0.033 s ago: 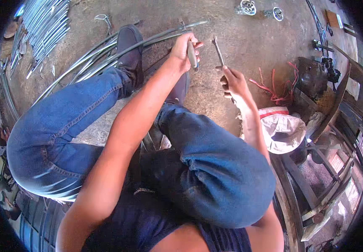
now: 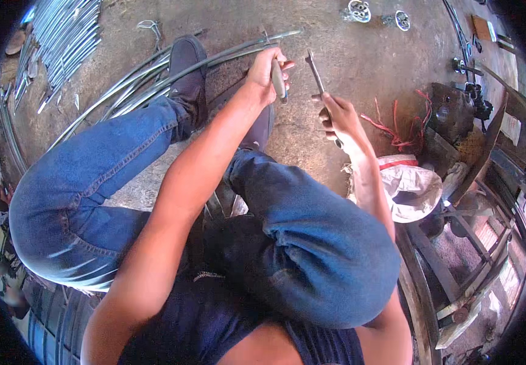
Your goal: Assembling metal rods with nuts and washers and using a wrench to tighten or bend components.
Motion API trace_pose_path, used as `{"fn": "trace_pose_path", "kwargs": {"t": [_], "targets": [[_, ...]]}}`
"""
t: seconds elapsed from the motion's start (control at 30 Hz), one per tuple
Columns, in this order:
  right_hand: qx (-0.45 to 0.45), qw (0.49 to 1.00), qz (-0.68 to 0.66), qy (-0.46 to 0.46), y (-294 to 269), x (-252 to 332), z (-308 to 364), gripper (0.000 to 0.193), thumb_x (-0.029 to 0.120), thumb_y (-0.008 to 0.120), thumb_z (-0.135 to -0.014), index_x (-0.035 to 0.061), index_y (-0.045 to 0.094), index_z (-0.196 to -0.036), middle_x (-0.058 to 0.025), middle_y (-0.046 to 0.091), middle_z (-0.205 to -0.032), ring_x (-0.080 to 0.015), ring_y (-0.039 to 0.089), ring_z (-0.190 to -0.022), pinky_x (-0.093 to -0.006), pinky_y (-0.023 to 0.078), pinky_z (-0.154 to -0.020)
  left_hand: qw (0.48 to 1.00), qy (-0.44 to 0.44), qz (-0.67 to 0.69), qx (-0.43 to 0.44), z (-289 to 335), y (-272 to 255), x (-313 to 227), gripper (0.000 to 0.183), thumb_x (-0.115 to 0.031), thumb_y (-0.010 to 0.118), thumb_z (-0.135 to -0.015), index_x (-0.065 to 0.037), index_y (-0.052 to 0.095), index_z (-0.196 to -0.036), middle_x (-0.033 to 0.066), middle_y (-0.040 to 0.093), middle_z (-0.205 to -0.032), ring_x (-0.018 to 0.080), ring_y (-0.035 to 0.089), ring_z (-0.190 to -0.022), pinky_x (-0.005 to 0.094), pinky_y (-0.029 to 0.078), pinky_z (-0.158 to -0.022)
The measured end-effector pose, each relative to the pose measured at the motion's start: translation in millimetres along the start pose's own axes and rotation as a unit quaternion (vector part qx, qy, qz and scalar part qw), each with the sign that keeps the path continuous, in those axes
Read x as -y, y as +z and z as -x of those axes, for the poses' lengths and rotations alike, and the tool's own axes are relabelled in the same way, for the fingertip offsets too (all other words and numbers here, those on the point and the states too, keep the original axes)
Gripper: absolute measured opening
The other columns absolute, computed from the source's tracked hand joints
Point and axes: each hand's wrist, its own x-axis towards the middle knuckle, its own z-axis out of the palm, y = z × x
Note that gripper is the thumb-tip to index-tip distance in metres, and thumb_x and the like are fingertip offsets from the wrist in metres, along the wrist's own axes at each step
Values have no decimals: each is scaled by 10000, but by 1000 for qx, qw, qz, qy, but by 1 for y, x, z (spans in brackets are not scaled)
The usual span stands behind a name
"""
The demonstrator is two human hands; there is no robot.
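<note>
My left hand [image 2: 264, 74] is closed round a pliers-like tool with grey handles [image 2: 277, 80]. Its thin head rises past my knuckles, beside long curved metal rods [image 2: 226, 53] whose ends reach just beyond that hand. Whether the tool's jaws grip a rod, I cannot tell. To the right, my right hand [image 2: 340, 118] grips a long slim metal tool [image 2: 316, 73] with a notched tip, slanting up and to the left. The tool's rounded lower end shows below the fingers. A gap separates its tip from my left hand.
A bundle of straight metal rods [image 2: 65, 45] lies at far left. Red strips [image 2: 400, 125], a white sack [image 2: 418, 182] and a dark rounded machine part [image 2: 452, 111] are at right, above a wooden frame [image 2: 418, 286]. Two clear containers [image 2: 358, 11] stand far off. My shoes rest by the rods.
The slim tool in my right hand has shifted very slightly to the left. My left hand stays in place.
</note>
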Motion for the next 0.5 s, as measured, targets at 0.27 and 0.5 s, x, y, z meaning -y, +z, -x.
{"fn": "trace_pose_path", "kwargs": {"t": [0.27,0.5], "targets": [[-29,998,44,-15,4,43,-16,364,345,481,-1027,72,640,-1207,38,422,-677,-46,330,-472,-227,244,-394,999,9,13,-29,5,12,0,161,-245,613,-690,-132,501,-714,104,533,-998,107,413,-588,319,392,-551],[11,991,-118,-53,5,-20,-59,301,217,502,-1006,9,601,-1200,-62,644,-859,-124,579,-642,-256,493,-557,999,7,24,-19,2,1,-3,178,-247,620,-712,-108,509,-709,136,502,-1025,106,409,-584,299,382,-541]]}}
